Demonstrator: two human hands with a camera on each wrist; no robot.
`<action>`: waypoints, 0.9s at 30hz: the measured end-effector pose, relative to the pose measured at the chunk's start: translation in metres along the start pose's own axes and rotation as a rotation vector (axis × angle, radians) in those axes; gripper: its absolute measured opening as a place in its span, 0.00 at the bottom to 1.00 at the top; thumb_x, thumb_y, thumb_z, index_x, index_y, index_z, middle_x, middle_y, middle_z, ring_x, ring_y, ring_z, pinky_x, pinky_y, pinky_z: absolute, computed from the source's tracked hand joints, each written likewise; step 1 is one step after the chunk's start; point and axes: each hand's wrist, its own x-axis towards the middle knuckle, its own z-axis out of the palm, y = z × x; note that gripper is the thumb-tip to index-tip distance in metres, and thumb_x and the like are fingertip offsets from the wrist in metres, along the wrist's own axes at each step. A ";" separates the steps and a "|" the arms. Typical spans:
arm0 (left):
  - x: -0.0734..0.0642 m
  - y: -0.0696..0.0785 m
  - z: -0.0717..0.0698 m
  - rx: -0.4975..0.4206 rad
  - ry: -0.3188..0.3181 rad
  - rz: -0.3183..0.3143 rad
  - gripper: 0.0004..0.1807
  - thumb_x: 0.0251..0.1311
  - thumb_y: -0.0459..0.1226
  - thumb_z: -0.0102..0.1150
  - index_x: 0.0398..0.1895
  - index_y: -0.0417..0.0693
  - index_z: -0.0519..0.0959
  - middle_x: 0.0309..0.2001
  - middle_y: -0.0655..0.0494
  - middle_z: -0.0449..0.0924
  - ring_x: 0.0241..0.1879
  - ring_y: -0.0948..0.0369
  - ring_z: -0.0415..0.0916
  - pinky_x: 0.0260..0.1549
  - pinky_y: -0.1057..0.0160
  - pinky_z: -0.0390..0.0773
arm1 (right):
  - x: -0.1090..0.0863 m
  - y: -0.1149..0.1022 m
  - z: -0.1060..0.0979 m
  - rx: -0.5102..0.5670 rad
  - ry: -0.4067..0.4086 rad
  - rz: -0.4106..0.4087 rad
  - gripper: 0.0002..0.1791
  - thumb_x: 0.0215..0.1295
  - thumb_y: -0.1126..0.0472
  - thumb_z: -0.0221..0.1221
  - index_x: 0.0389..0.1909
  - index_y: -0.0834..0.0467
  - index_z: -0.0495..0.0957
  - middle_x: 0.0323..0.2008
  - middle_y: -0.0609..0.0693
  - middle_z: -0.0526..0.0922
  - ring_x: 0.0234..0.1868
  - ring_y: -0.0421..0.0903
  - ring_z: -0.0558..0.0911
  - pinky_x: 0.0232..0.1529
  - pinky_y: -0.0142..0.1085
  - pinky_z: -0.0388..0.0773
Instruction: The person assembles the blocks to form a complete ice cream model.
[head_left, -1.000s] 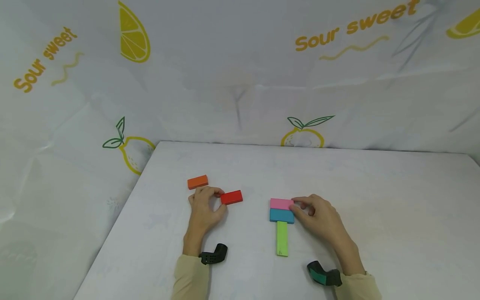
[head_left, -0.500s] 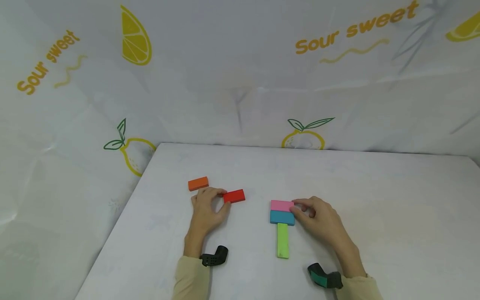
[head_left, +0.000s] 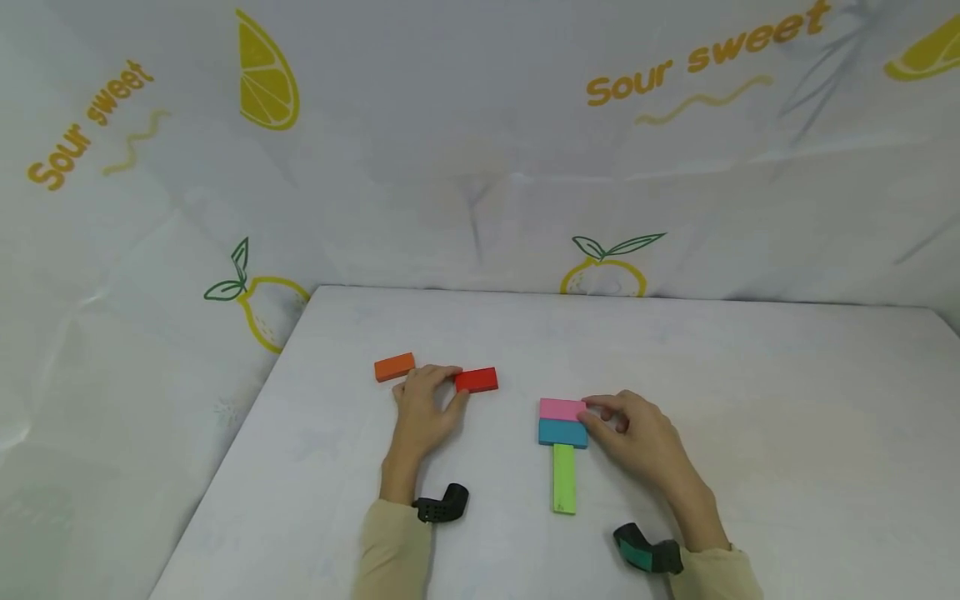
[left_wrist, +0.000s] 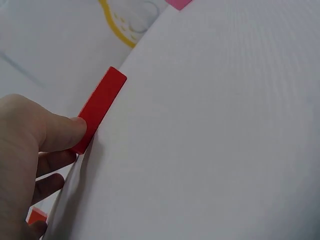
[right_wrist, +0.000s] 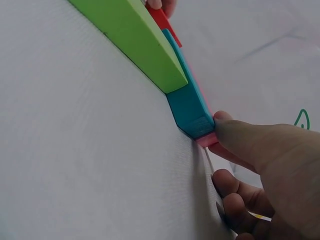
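My left hand pinches the left end of a red block between thumb and fingers. The left wrist view shows the thumb on the near face of that red block. My right hand holds the right end of a pink block by thumb and forefinger. Against the near side of the pink block lies a blue block. From the blue block's middle a light green block runs toward me, making a T shape. In the right wrist view the blue block mostly covers the pink one.
An orange block lies just beyond my left fingers, at the far left. All the blocks are on a white table, with a lemon-patterned sheet rising behind its far edge. Each wrist wears a dark strapped device.
My left hand has moved right and slightly away from me, carrying the red block toward the pink one. The right hand and the T of blocks have stayed in place.
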 end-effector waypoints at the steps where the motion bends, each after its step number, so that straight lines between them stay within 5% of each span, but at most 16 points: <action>1: 0.001 0.001 0.002 0.000 0.006 0.000 0.16 0.61 0.38 0.65 0.53 0.47 0.85 0.50 0.49 0.86 0.54 0.50 0.75 0.53 0.45 0.58 | 0.000 0.000 0.000 0.001 -0.001 -0.001 0.17 0.67 0.50 0.66 0.52 0.54 0.87 0.32 0.46 0.79 0.29 0.39 0.69 0.26 0.30 0.62; 13: 0.010 0.025 0.025 -0.021 0.031 -0.079 0.18 0.63 0.37 0.64 0.56 0.46 0.85 0.53 0.47 0.85 0.57 0.47 0.74 0.57 0.42 0.60 | 0.001 -0.002 0.000 0.004 0.002 -0.004 0.17 0.67 0.50 0.66 0.52 0.54 0.87 0.32 0.46 0.79 0.30 0.39 0.69 0.26 0.30 0.62; 27: 0.007 0.028 0.034 0.021 -0.036 0.058 0.18 0.64 0.40 0.64 0.57 0.49 0.84 0.54 0.50 0.85 0.57 0.50 0.75 0.54 0.46 0.61 | 0.001 -0.002 0.000 -0.008 -0.005 0.003 0.17 0.66 0.51 0.66 0.52 0.55 0.87 0.32 0.47 0.78 0.30 0.40 0.69 0.26 0.30 0.62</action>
